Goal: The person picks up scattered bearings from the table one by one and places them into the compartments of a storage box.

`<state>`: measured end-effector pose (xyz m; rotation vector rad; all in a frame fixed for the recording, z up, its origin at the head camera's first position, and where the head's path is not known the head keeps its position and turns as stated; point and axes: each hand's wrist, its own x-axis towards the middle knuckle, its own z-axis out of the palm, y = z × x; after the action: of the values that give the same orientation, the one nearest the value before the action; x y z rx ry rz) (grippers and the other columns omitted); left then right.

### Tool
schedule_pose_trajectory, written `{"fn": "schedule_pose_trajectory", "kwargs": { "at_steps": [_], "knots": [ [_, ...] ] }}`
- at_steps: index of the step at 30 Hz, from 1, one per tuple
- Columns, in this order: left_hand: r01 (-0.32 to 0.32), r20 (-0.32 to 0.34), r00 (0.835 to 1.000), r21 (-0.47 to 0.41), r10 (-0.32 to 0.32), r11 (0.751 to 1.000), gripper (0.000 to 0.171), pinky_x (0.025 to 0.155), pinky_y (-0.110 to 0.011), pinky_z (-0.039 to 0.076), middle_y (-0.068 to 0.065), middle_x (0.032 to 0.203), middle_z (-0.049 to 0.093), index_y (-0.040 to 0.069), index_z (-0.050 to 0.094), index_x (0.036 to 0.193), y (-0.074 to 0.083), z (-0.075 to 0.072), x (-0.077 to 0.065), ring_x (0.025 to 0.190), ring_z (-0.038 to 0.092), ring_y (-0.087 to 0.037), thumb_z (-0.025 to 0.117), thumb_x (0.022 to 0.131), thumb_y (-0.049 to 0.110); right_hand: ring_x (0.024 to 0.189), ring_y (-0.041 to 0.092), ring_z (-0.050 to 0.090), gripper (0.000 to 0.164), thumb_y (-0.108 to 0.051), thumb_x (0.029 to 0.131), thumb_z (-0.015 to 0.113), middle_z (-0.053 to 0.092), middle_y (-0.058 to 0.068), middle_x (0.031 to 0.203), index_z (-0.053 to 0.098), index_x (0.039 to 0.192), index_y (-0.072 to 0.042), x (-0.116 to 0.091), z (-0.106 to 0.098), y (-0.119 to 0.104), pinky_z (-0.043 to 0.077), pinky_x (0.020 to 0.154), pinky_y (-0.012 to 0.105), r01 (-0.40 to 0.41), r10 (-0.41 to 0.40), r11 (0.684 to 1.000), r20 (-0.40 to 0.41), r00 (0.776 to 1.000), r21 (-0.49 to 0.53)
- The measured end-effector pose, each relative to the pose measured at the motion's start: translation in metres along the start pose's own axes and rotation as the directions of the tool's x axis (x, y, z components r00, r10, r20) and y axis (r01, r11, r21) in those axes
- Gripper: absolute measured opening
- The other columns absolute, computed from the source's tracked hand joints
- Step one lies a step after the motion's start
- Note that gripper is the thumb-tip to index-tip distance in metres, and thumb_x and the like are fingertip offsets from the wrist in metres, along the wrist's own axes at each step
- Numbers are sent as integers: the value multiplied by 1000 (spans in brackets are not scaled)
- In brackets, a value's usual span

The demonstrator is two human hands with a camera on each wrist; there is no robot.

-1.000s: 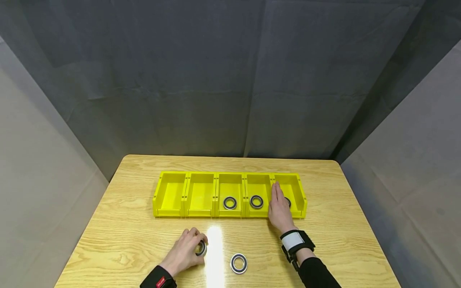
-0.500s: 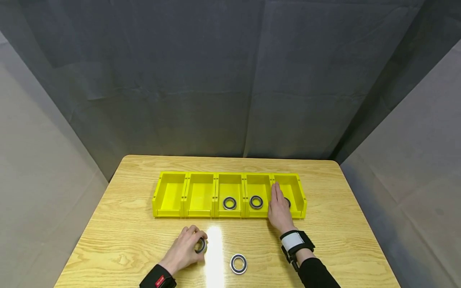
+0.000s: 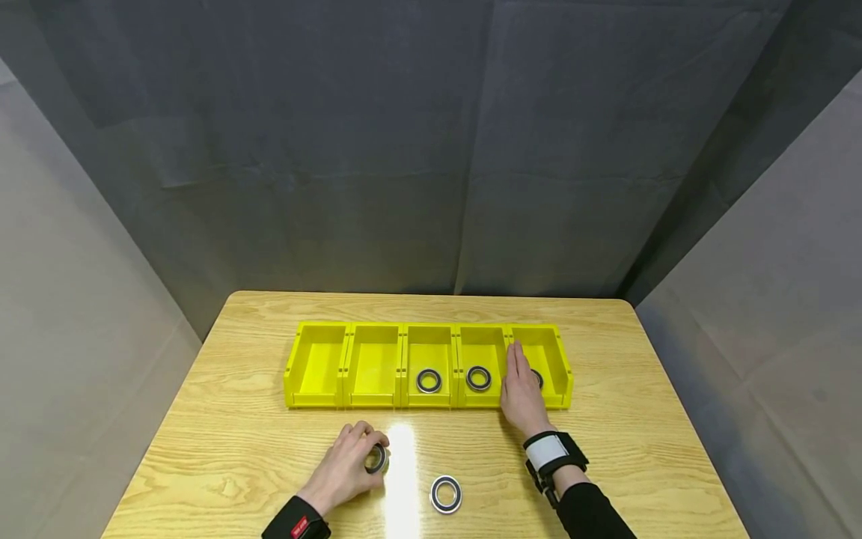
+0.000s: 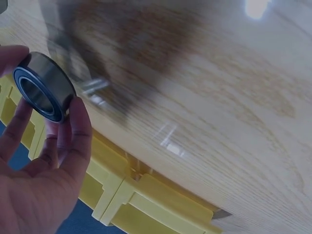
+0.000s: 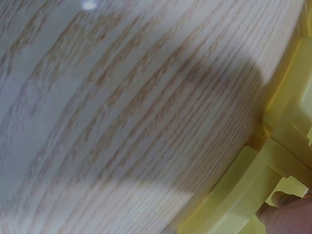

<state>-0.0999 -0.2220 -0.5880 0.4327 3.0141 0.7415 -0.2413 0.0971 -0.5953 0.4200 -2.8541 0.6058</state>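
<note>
The left hand pinches a round silver-and-black metal ring in front of the long yellow plastic bin row. The right hand, fingers straight, is over the row's right end.

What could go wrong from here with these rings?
The left hand pinches a tilted ring by its rim; it could slip and roll across the table.
The loose ring lies between the two forearms, so a sleeve might knock it.
The right hand partly hides the ring in the rightmost bin, so its position could be misjudged.
</note>
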Motion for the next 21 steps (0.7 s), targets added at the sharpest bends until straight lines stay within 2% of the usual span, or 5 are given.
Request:
{"fn": "schedule_pose_trajectory", "kwargs": {
  "at_steps": [7,15,21],
  "knots": [
    [-13,-35,999,-1,13,1000,42,72,-31,47,-3,105,61,17,70,105,0,-1,2,91,49,-16,86,66,18,142,45,39,63,1,98,54,24,32,161,26,153,12,0,-1,-2,42,113,56,4,-4,1000,-14,1000,0],
    [-16,-46,999,4,16,1000,40,72,-31,47,-4,105,62,18,70,105,1,-1,4,90,50,-17,86,68,17,142,45,40,63,2,97,56,25,31,161,27,153,12,-1,-1,-2,43,112,55,7,-6,1000,-31,1000,8],
    [-12,-54,998,6,13,1000,42,72,-31,48,-5,106,62,18,70,105,2,-1,4,91,50,-17,86,66,17,143,45,39,63,0,99,53,22,32,162,24,154,12,0,-2,-1,43,113,55,4,-4,1000,-4,1000,4]
  ]
}}
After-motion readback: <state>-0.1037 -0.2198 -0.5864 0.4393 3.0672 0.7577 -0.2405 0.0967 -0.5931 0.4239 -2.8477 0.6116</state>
